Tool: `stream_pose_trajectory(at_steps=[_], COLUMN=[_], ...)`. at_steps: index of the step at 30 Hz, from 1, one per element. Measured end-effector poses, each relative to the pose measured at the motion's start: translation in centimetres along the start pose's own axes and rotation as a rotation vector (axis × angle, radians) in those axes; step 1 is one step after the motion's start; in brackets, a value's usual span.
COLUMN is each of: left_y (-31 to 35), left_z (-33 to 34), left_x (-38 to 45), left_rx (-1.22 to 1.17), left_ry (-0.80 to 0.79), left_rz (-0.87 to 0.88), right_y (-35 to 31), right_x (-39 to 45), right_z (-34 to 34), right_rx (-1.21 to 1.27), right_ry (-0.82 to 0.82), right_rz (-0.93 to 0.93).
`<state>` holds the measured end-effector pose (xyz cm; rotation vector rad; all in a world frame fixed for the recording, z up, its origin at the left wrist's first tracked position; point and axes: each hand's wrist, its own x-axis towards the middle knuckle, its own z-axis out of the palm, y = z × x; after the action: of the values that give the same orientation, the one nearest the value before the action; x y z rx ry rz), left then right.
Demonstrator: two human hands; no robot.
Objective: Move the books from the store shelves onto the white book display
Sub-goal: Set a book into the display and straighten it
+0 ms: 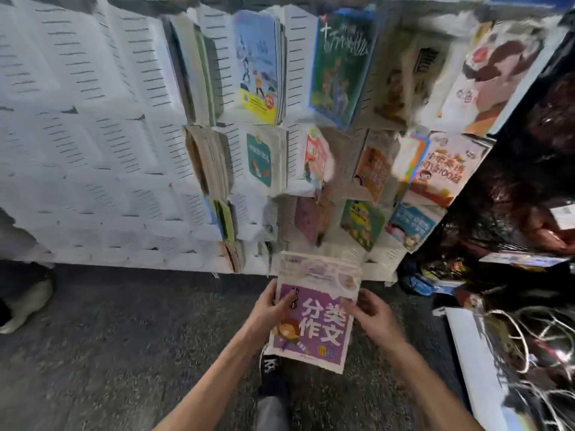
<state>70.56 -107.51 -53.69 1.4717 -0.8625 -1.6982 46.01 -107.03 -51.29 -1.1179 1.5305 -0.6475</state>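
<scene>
On the far left we see the white book display [93, 126], its slotted pockets bare there, while the pockets toward the middle and right already carry books. Moving in, our left hand [273, 309] grips the left edge of the purple book [311, 318], thumb laid across the cover. Our right hand [373, 312] closes on the opposite edge, so the book is clamped between both hands, neither one nearer than the other. The book sits low and centred, just in front of the display's bottom row. Its long axis runs away from us toward the display, top edge leading, so we judge the coming move to be a lift forward and up into a free pocket, probably leftward where space remains. The cover reads 分类作文 in large white characters, with a cartoon child at the lower left. Farther right, a yellow-lettered book [445, 169] shows "100" among characters too blurred to read.
</scene>
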Motion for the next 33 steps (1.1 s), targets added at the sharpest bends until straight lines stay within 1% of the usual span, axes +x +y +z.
stream_pose_trajectory(at_steps=[2, 4, 9, 13, 15, 17, 20, 23, 26, 28, 30, 33], left_y=[0.1, 0.1, -0.7, -3.0, -4.8, -7.6, -12.0, -16.3, -18.9, -19.7, -20.8, -22.6], left_z=[-1.3, -2.5, -3.8, -4.1, -3.7, -2.9, -1.7, -1.0, -0.5, -0.1, 0.5, 0.7], left_x=[3.6, 7.1, 14.9, 21.3, 24.4, 27.2, 30.5, 34.0, 37.7, 40.1, 42.7, 46.5], left_rx=[0.051, 0.107, 0.258, 0.395, 0.547, 0.611, 0.469, 0.356, 0.294, 0.266, 0.271, 0.266], left_ry=[-0.063, -0.105, -0.104, -0.088, -0.069, -0.064, -0.084, -0.114, -0.143, -0.120, -0.094, -0.054], left_rz=[-0.026, -0.056, -0.145, -0.213, -0.262, -0.313, -0.421, -0.495, -0.480, -0.451, -0.404, -0.390], right_y=[0.6, 0.6, 0.1, 2.7, 5.1, 8.1, 13.3, 17.6, 20.3, 21.5, 22.5, 23.0], right_x=[3.2, 5.7, 11.2, 16.5, 19.3, 22.3, 26.9, 31.4, 36.0, 38.7, 40.9, 43.4], right_z=[0.3, 0.5, 1.2, 2.8, 4.0, 5.2, 6.7, 7.7, 8.4, 8.8, 9.2, 9.7], right_rx=[-0.061, -0.142, -0.345, -0.307, -0.304, -0.329, -0.412, -0.365, -0.284, -0.215, -0.195, -0.162], right_ry=[0.010, -0.016, -0.128, -0.189, -0.205, -0.222, -0.220, -0.218, -0.201, -0.165, -0.107, 0.004], right_rz=[0.037, 0.057, 0.011, 0.043, 0.091, 0.110, 0.117, 0.201, 0.257, 0.298, 0.287, 0.230])
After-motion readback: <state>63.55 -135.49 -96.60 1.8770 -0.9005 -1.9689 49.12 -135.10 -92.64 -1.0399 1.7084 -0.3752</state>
